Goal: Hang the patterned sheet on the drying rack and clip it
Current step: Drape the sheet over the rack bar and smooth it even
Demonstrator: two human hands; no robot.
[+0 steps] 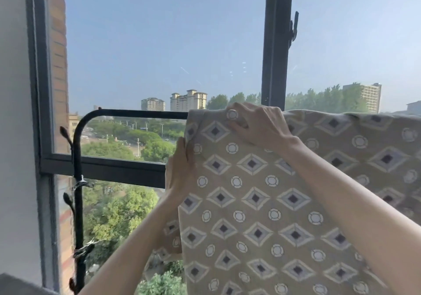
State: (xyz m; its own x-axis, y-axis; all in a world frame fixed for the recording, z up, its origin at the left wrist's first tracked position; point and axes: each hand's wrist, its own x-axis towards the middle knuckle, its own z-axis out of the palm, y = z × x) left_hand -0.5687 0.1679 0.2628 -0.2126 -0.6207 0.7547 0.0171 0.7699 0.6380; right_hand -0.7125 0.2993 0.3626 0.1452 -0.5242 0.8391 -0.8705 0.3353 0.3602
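Observation:
The patterned sheet (250,203), beige with grey diamonds and white circles, is draped over the top bar of the black drying rack (136,114) and hangs down in front of me. My left hand (181,169) pinches the sheet's left edge below the bar. At the top, my right hand (257,125) presses on the sheet where it folds over the bar, fingers curled into the fabric. The bar's right part is hidden under the sheet. No clip is visible.
The rack's black upright post (77,203) with hooks and wire ties stands at the left, close to the dark window frame (102,166). A window handle (293,27) sticks out at the upper right. Trees and buildings lie beyond the glass.

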